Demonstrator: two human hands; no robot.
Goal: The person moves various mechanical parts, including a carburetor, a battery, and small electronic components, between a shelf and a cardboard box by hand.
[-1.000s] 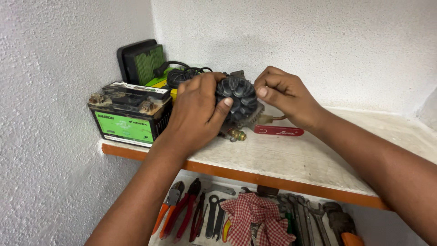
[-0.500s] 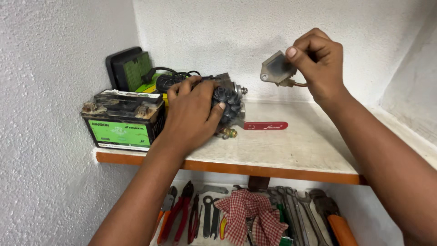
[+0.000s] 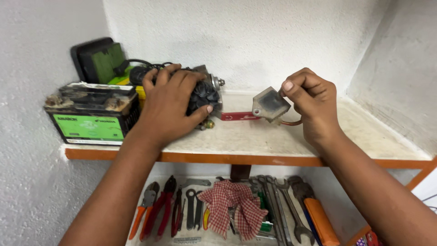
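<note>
Head view: a dark round finned part (image 3: 203, 95) on the shelf (image 3: 273, 141) is gripped by the left hand (image 3: 169, 105), beside a battery (image 3: 91, 114). A small grey box part (image 3: 271, 105) is pinched above the shelf by the right hand (image 3: 309, 100).

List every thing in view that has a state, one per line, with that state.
left hand: clasped over the finned black part
finned black part: resting on the shelf
right hand: pinching the grey module
grey module: held above the shelf
battery: upright, grimy top
checked cloth: crumpled over tools
</note>
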